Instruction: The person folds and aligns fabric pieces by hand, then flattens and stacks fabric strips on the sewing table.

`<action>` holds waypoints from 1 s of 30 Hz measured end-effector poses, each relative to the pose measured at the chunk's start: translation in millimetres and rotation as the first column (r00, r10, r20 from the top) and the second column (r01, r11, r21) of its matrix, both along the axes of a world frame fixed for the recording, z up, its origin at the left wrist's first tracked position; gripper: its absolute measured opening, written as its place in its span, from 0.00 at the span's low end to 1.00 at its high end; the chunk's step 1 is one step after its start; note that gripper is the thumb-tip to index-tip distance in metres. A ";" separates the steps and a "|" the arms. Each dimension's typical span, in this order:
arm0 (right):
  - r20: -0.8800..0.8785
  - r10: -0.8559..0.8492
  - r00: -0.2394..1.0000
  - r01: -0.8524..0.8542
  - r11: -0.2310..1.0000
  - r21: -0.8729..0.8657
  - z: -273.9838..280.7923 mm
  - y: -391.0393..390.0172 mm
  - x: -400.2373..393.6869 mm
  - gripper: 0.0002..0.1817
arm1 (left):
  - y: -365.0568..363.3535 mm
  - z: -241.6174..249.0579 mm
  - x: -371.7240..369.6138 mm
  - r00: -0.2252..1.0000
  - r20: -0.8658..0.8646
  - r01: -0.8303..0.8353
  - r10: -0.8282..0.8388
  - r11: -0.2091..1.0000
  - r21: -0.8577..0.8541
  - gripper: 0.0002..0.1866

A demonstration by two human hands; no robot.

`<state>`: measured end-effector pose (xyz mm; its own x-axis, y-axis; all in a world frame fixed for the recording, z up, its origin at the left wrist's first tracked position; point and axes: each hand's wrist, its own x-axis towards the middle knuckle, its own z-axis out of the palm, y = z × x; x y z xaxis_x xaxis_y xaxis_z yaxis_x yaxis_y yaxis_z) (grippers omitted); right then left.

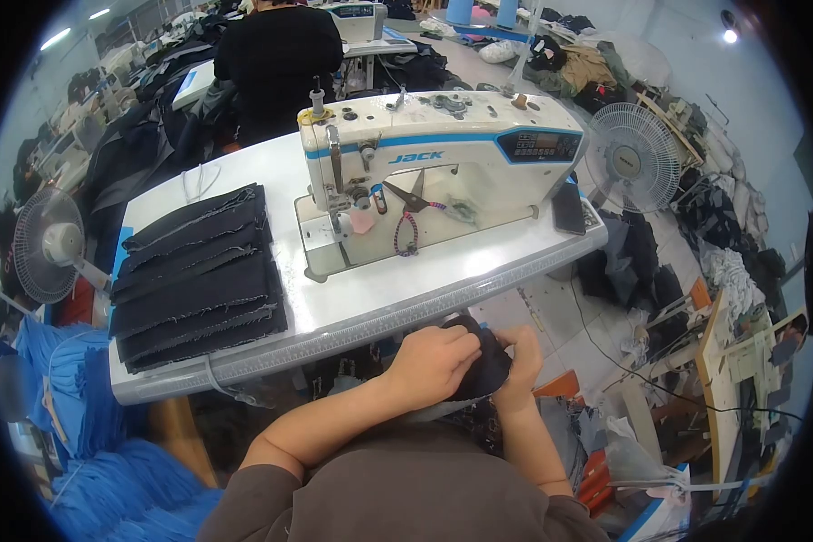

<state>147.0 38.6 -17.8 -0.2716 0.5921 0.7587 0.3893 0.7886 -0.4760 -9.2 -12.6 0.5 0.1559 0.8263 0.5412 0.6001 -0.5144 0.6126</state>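
Both my hands are close together in front of the table's front edge. My left hand (pixel 438 361) has its fingers curled over a piece of dark fabric (pixel 481 369). On the other side of the same piece, my right hand (pixel 519 361) grips it with bent fingers. Some of the fabric is hidden by my hands. Beyond them stands a white and blue sewing machine (pixel 443 144). Thread snips or scissors (pixel 408 212) with wrapped handles lie on its bed. Stacked dark fabric pieces (pixel 199 280) rest at the table's left end.
The white sewing table (pixel 361 312) has a ruler strip along its front. A phone-like dark object (pixel 569 210) lies at its right end. Fans stand left (pixel 50 244) and right (pixel 628 158). Blue fabric bundles (pixel 72 384) hang at lower left. A person in black (pixel 278 68) sits ahead.
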 end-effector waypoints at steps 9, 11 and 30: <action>0.231 0.177 0.957 -0.154 0.981 -0.114 26.6 4.4 10.4 0.12 | -3.9 -9.5 -6.1 0.977 0.167 0.152 -0.131 0.980 -0.125 0.05; 0.219 0.130 0.967 -0.120 0.991 -0.054 18.8 3.9 10.0 0.12 | -7.3 -11.4 -1.2 0.991 0.098 0.101 -0.091 0.990 -0.102 0.06; 0.227 0.195 0.954 -0.212 0.976 0.052 23.5 -2.2 15.1 0.12 | -12.1 -0.3 -4.4 0.997 -0.013 0.070 -0.071 0.996 -0.060 0.04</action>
<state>162.1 36.4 5.8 -0.5449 0.4509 0.7069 0.3051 0.8919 -0.3338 -13.7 -24.7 0.2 0.2229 0.8436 0.4886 0.5731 -0.5188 0.6343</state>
